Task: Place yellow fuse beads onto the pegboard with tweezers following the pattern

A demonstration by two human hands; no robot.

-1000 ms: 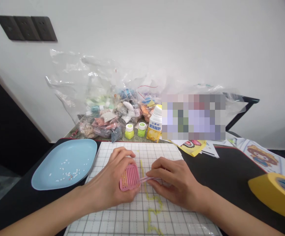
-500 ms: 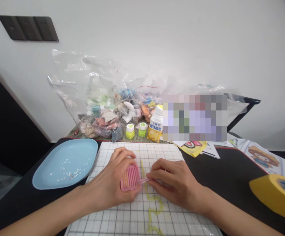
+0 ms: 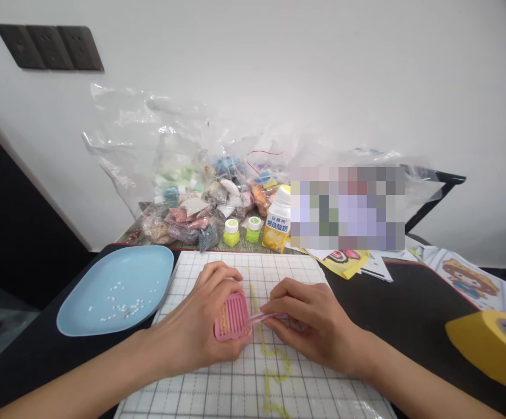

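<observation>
My left hand [image 3: 218, 320] is closed around a small pink slotted bead tray [image 3: 238, 314], tilted toward me, with yellow beads in some of its grooves. Between the thumb and fingers of my right hand [image 3: 307, 323] are pink tweezers [image 3: 262, 318], their tips at the tray's right edge. Whether the tips hold a bead is too small to tell. Under both hands lies a white gridded board [image 3: 218, 390]. On it a line of yellow beads [image 3: 279, 375] runs down and bends in a zigzag; my right hand is just beside its upper part.
At left sits a blue plate [image 3: 82, 297] with scattered white beads. Behind the board stand two small bead jars [image 3: 231, 234], a yogurt bottle [image 3: 276, 224] and bagged beads [image 3: 183, 224]. A yellow tape roll [image 3: 488, 349] and printed sheets [image 3: 475, 285] lie at right.
The tweezers and my right fingertips have shifted very slightly. My left hand keeps the bead tray in nearly the same place. The view has moved a little.
</observation>
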